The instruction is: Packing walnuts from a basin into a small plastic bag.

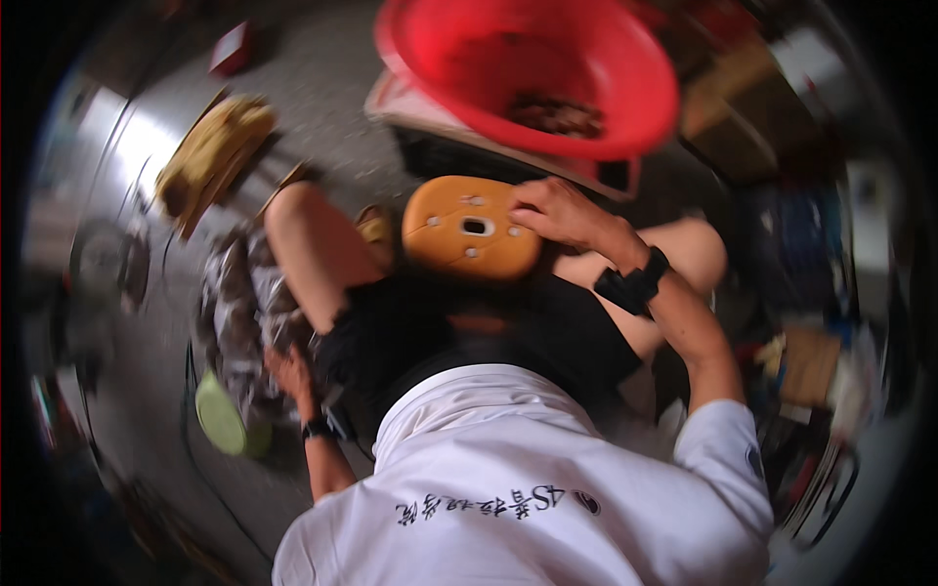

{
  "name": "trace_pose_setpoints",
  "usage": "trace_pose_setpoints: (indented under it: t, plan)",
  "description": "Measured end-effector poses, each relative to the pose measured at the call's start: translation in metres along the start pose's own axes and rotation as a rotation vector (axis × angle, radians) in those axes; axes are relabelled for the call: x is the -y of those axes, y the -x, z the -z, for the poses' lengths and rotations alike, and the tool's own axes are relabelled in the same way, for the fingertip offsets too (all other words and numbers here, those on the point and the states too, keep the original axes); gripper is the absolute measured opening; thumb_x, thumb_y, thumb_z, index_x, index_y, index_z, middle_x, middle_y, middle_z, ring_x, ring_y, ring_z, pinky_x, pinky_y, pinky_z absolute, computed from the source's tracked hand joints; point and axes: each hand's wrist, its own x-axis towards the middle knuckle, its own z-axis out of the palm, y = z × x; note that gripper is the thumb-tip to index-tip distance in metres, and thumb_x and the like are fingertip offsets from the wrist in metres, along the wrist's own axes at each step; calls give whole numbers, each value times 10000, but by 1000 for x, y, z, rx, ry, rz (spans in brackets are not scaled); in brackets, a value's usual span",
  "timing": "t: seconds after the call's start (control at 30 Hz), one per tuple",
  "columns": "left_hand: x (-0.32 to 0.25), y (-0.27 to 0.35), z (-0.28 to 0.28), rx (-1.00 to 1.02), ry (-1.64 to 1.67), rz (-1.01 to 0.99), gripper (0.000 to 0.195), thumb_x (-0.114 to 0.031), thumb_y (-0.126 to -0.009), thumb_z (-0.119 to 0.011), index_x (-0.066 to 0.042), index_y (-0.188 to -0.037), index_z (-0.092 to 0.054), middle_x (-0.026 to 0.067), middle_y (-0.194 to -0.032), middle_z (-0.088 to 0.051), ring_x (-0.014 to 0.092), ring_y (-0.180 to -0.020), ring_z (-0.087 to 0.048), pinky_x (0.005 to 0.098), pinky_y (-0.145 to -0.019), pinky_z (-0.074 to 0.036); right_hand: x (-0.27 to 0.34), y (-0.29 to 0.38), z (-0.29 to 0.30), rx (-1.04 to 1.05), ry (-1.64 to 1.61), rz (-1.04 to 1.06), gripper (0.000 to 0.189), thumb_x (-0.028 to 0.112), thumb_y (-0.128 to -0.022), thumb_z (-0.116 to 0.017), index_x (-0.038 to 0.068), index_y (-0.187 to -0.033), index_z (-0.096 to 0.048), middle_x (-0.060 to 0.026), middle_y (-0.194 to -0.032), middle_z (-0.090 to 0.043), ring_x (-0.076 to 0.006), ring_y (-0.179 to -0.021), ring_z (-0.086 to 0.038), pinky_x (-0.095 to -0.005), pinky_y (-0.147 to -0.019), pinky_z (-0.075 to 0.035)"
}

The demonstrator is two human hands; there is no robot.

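An orange rounded pad [469, 256], with a slot in its middle and several small pale fittings around it, lies between my thighs. My right hand [549, 211] rests on the pad's right edge with its fingers bent; whether it grips the edge is hard to tell. Low at my left side, my left hand [292, 370] is beside a pile of items in clear plastic wrapping [256, 293], fingers partly spread and blurred. It touches or nearly touches the wrapping.
Beyond the pad, a large red basin [623, 95] holding small brown pieces stands on a pale-topped crate [432, 117]. A yellow padded object [220, 146] is at upper left, a light green stool [220, 414] at lower left. Cardboard boxes [733, 110] stand at upper right; cables cross the floor.
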Motion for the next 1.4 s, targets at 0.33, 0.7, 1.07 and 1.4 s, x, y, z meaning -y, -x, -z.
trace_pose_setpoints:
  t: [0.33,0.7,1.07,1.4]
  plan:
    - [-193,-80,181,-325,835,-349,425,-304,-887,-522,18,-1164,-516,195,-1125,-555,315,-987,-549,379,-839,-440,69,169,5,-957,-229,-379,126,103,-857,-569,-13,-884,-610,-26,-735,-600,-74,-688,-555,-216,-619,-453]
    - [-374,-85,126,409,1152,-990,194,-123,-853,-570,5,-985,-630,71,-877,-645,122,-803,-584,242,-730,-462,115,365,-127,-1587,-274,-995,133,120,-842,-573,-3,-818,-621,30,-636,-535,-45,-583,-482,-195,-520,-399]
    - [-332,-116,125,472,1070,-705,204,-163,-845,-584,-19,-981,-637,24,-829,-633,87,-739,-562,209,-637,-432,71,564,-278,-380,375,-1851,182,236,-651,-659,75,-735,-654,-116,-642,-629,-254,-623,-636,-383,-531,-496]
    - [-341,-93,111,402,1069,-802,136,-84,-819,-595,12,-905,-637,72,-759,-645,110,-709,-581,249,-674,-468,30,706,-358,-263,617,-1934,216,242,-658,-633,26,-673,-637,-199,-695,-623,-363,-684,-615,-456,-640,-492]
